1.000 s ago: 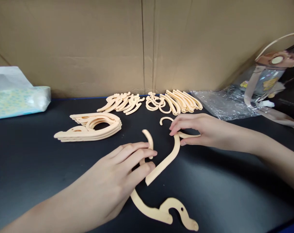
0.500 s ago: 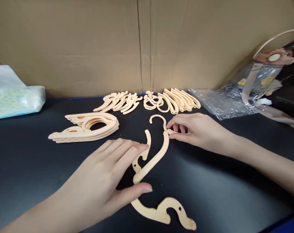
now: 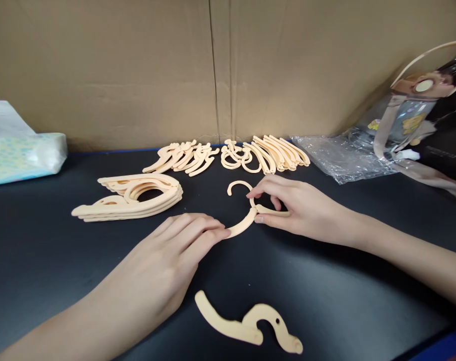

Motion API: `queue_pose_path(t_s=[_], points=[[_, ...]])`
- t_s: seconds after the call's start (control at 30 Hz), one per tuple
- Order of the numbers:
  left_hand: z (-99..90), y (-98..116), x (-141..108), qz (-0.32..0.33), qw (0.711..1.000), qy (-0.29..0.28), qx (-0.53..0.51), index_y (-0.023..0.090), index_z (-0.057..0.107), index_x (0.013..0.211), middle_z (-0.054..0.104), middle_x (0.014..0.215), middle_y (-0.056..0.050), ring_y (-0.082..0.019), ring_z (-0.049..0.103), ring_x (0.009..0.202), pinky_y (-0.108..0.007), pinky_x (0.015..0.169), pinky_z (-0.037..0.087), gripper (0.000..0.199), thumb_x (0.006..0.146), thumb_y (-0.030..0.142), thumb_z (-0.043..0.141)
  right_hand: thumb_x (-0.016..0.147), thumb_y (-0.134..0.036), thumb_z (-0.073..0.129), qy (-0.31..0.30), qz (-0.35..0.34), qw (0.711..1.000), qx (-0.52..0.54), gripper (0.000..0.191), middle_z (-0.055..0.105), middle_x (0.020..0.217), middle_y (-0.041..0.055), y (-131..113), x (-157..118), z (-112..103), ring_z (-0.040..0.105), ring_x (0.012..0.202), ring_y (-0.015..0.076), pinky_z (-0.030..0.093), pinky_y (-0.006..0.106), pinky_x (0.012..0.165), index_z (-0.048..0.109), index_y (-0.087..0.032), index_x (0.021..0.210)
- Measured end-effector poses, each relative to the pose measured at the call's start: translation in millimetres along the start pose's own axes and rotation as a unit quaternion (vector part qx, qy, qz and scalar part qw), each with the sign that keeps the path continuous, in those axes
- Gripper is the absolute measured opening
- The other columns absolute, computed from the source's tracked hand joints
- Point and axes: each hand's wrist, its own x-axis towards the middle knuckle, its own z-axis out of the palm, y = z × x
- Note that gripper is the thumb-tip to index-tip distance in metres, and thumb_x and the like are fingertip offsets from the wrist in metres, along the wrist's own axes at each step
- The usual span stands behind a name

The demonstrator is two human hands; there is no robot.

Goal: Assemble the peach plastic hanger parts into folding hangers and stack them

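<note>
A cream folding clothes hanger [image 3: 243,224] lies between my hands, with its curved hook [image 3: 238,184] pointing away from me. My left hand [image 3: 167,265] is closed on the hanger's left arm, and its fingers hide the arm's outer end. At the joint below the hook, my right hand [image 3: 303,208] pinches the hanger, with the short right arm [image 3: 273,211] passing under its fingers. Nearer to me, a loose curved hanger piece [image 3: 246,328] with a small hole rests on the black table, touched by neither hand.
Stacked folded hangers [image 3: 137,205] lie at left. Along the back are short curved pieces [image 3: 182,158], hooks [image 3: 235,158] and long arms [image 3: 280,154]. A clear plastic bag [image 3: 336,160] and a strapped bottle [image 3: 412,113] stand right; a tissue pack [image 3: 24,150] lies left.
My left fingers and thumb have closed on the hanger's left arm. That arm has swung outward and away from me, and the hook has tilted a little left.
</note>
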Motion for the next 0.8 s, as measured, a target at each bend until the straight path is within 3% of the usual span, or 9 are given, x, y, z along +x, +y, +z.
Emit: queue_pose_path(t_s=[0.17,0.3,0.6,0.8], points=[[-4.3,-6.0,1.7,0.026,0.995,0.018,0.093,0.020,0.063,0.119,0.066,0.118,-0.006,-0.023,0.062,0.107,-0.037,0.091,0.048,0.044,0.093,0.000,0.034,0.094,-0.027,0.062,-0.042,-0.053,0.995,0.067,0.034,0.060,0.117,0.0040,-2.8,-1.7,-2.0,0.055,0.075,0.0115,0.046,0.025,0.066,0.058,-0.020,0.126],[-6.6,-4.8,2.7,0.015,0.989,0.049,0.142,0.015,0.063,0.114,0.070,0.106,-0.008,-0.026,0.067,0.098,-0.038,0.083,0.051,0.034,0.094,0.005,0.037,0.093,-0.026,0.063,-0.072,-0.049,0.990,0.107,0.037,0.059,0.121,0.0033,-7.5,-4.4,-3.6,0.055,0.076,0.0112,0.047,0.024,0.065,0.056,-0.022,0.129],[-5.0,-3.0,2.3,-0.014,0.996,0.037,0.078,0.017,0.061,0.117,0.069,0.114,-0.007,-0.024,0.068,0.103,-0.036,0.089,0.051,0.027,0.100,0.016,0.040,0.090,-0.022,0.064,-0.095,-0.058,0.986,0.128,0.049,0.061,0.119,0.0019,-12.4,-5.3,-4.6,0.051,0.074,0.0106,0.047,0.023,0.066,0.051,-0.023,0.137],[-5.8,-1.5,5.3,-0.009,0.999,0.022,0.039,0.016,0.058,0.120,0.067,0.119,-0.007,-0.020,0.066,0.106,-0.032,0.090,0.050,0.026,0.100,0.013,0.041,0.090,-0.020,0.064,-0.105,-0.077,0.980,0.147,0.052,0.062,0.116,-0.0008,-14.5,-7.5,-3.1,0.052,0.076,0.0099,0.048,0.022,0.068,0.049,-0.026,0.139]])
